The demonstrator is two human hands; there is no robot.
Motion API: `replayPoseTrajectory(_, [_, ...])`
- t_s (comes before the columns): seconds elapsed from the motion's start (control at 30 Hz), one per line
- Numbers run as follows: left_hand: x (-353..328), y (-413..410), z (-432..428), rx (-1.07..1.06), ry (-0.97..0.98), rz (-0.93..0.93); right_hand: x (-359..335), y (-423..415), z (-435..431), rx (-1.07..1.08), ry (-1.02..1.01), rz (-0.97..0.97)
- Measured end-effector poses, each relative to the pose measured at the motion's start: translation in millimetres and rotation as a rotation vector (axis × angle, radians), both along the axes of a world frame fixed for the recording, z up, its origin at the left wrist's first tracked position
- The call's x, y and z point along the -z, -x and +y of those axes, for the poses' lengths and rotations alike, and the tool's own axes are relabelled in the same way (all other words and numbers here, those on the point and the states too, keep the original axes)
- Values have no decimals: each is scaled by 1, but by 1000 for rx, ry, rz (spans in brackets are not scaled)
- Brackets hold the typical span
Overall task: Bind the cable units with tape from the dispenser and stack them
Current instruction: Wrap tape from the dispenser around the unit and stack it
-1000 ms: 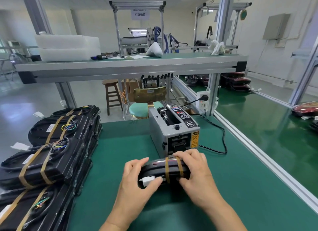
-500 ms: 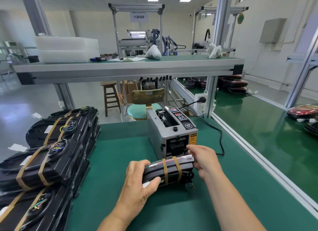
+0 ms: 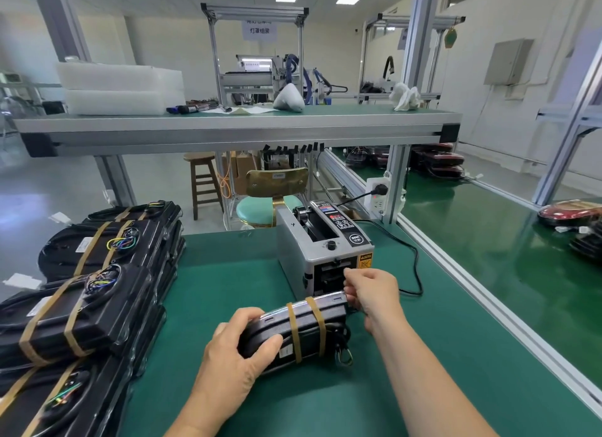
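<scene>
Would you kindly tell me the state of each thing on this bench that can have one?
Cable unit: two tape bands on, tilted, in hand.
Left hand: holds the cable unit's near end.
Right hand: fingers curled at the dispenser outlet; tape unseen.
Tape dispenser: upright, plugged in.
Stacked units: taped, piled at the left.

A black cable unit banded twice in tan tape lies on a deep green tabletop. The dispenser is grey metal, with a black control panel marked in red and white and an orange-yellow warning label. Its power cord is black. The stacked units are black too, crossed by tan strips, with loops of green, blue and yellow wires. Beyond are a mint-green stool seat with a gold backrest, a brown wooden stool, white foam blocks and dark red housings.
</scene>
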State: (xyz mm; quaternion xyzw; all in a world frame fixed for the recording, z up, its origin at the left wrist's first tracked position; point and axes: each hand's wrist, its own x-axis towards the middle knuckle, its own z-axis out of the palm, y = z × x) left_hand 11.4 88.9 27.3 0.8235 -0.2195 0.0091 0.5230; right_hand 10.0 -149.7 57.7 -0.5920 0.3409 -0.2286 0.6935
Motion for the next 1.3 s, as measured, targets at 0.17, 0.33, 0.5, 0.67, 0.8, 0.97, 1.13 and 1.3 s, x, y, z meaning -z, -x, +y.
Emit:
replayPoseTrajectory(0.17, [6,-1,-8,-15,177,95,1,-5,-1,10,-23,23])
replayPoseTrajectory(0.33, [11,-2,-4,-15,207,120,1,-7,0,23,-88,32])
replayPoseTrajectory(0.5, [8,-2,-6,38,195,103,-3,-9,5,41,-74,41])
replayPoseTrajectory(0.67, [5,-1,-7,32,195,76,-3,-10,10,59,-27,67])
replayPoseTrajectory(0.8, [5,0,-7,41,201,82,-2,-11,12,88,16,86])
replayPoseTrajectory(0.97, [7,0,-7,54,215,110,-1,-13,14,99,31,94])
replayPoseTrajectory(1.13, [6,0,-8,64,233,129,-1,-12,15,104,40,93])
replayPoseTrajectory(1.3, [7,-1,-9,52,232,93,1,-10,14,114,37,79])
